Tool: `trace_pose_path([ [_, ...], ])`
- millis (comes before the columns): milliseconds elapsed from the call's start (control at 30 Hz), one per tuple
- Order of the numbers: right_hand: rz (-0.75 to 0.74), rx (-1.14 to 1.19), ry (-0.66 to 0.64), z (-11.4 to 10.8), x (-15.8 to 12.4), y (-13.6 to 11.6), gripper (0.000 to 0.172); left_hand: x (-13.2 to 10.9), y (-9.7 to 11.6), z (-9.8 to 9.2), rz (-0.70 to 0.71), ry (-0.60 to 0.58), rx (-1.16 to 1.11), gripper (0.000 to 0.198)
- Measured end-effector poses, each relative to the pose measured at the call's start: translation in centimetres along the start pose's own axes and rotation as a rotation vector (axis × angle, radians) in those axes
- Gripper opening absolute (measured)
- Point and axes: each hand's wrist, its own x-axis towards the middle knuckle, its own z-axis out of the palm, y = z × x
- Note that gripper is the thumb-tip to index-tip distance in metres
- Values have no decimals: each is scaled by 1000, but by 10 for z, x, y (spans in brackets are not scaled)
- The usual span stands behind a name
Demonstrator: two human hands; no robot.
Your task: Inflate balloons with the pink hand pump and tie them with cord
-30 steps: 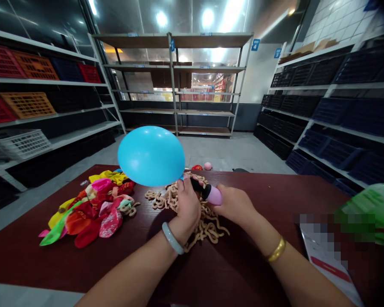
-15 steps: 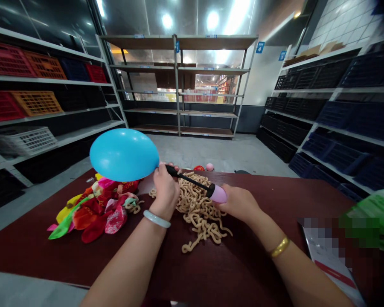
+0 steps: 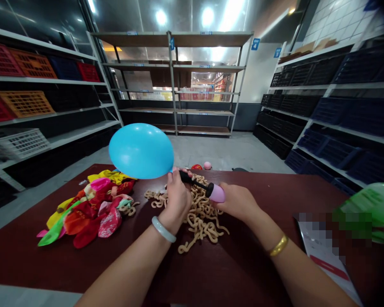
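Note:
A large blue balloon (image 3: 141, 151) is inflated on the nozzle end of a hand balloon pump (image 3: 216, 193), which has a black shaft and a lilac barrel. My left hand (image 3: 179, 189) is closed around the balloon's neck and the pump's black end. Around the lilac barrel, my right hand (image 3: 237, 200) is wrapped. Beneath the pump lies a heap of tan, twisted, cord-like strands (image 3: 205, 221). To the left is a pile of limp, uninflated balloons (image 3: 86, 209) in red, yellow, pink and green.
The dark red table (image 3: 141, 264) carries a flat, pale, partly blurred item (image 3: 326, 256) and a green translucent bag (image 3: 368, 209) at the right. Shelves with crates (image 3: 27, 102) line both sides; a metal rack (image 3: 173, 68) stands behind. A pink ball (image 3: 207, 165) lies beyond the table.
My left hand and the blue balloon have moved right, toward my right hand. Less of the pump's black shaft shows between my hands. The view has shifted slightly.

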Motion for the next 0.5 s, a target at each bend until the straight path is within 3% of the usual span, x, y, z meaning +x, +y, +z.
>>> trace_pose_path([
  [200, 10, 75, 14, -2, -6, -16, 40, -30, -14, 8, -32, -63, 43, 19],
  [333, 26, 94, 18, 1, -5, -19, 42, -29, -10, 9, -43, -65, 52, 19],
  [500, 26, 114, -13, 5, -1, -17, 42, -13, 1, 8, -18, 17, 105, 20],
])
